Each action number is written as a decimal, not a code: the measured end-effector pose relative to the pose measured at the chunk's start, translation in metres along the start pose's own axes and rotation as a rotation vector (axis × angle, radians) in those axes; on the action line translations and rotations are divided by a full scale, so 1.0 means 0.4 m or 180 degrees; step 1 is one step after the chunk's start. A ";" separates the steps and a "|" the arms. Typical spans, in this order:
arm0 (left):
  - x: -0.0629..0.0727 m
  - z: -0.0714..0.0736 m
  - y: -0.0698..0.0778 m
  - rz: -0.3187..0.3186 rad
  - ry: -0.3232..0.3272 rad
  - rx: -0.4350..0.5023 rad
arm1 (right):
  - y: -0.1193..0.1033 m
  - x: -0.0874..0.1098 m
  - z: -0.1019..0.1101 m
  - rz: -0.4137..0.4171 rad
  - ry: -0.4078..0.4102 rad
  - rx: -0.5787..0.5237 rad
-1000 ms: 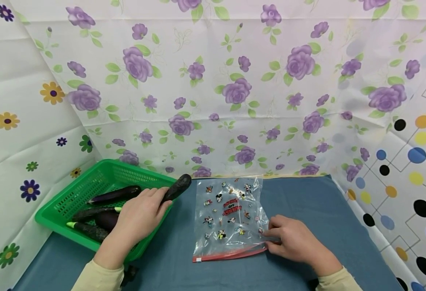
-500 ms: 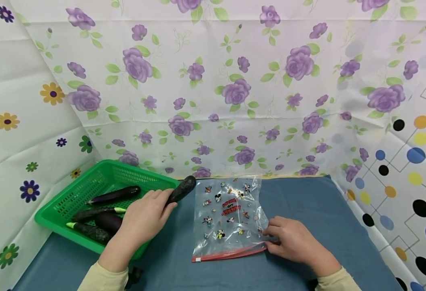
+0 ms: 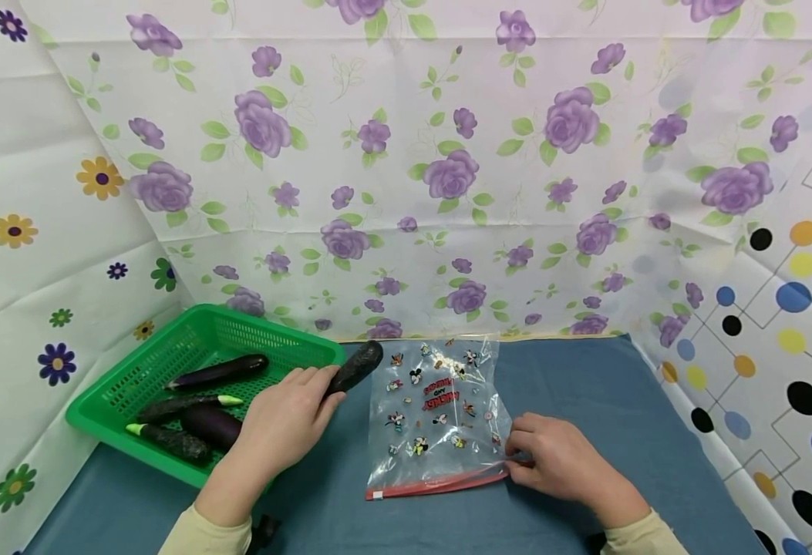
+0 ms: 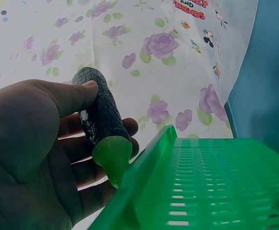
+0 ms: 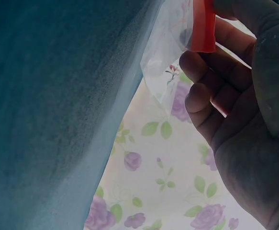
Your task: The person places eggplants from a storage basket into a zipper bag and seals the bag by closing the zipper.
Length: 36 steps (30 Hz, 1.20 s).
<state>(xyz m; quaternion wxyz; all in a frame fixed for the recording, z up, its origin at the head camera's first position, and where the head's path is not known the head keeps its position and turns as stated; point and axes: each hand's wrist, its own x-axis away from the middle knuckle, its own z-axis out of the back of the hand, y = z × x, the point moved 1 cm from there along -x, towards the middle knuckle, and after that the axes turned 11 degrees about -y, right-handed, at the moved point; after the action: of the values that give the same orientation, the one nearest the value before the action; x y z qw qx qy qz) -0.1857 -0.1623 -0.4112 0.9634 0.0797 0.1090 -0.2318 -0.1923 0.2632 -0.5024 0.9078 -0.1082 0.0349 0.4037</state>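
Note:
My left hand [image 3: 284, 424] grips a dark eggplant [image 3: 358, 364] over the right side of the basket, its rounded end pointing toward the bag. The left wrist view shows the thumb across the eggplant's wrinkled, shiny skin [image 4: 103, 110] and the fingers behind it, with the green stem end near the basket rim. A clear zipper bag [image 3: 412, 416] with cartoon prints lies on the cloth, red zipper edge toward me. My right hand [image 3: 558, 455] pinches the right end of that edge; the right wrist view shows the red strip [image 5: 204, 28] between thumb and fingers.
A green plastic basket [image 3: 190, 317] at the left holds several more dark eggplants [image 3: 221, 371]. Blue cloth [image 3: 565, 378] covers the table. Flowered sheets [image 3: 406, 154] stand behind and to the left, and a dotted sheet [image 3: 759, 370] to the right.
My left hand has moved right and slightly toward me with the eggplant, whose tip now overlaps the bag's left edge in view. The right hand and the bag stay nearly still.

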 end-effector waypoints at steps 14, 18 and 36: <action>0.000 -0.010 0.010 0.0021 -0.0025 0.0060 | 0.004 -0.004 -0.004 0.0149 0.0114 -0.0001; -0.001 -0.015 0.012 0.0034 -0.0048 0.0089 | 0.005 -0.003 -0.007 0.0175 0.0113 -0.0044; -0.003 -0.033 0.033 -0.0020 -0.0107 0.0062 | 0.003 -0.005 -0.009 0.0312 0.0574 -0.0072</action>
<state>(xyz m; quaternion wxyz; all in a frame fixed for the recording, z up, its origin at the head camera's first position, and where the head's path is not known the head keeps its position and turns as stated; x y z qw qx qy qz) -0.1828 -0.1475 -0.4224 0.9635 0.0848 0.0907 -0.2372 -0.1945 0.2616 -0.5060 0.8788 -0.1525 0.1172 0.4367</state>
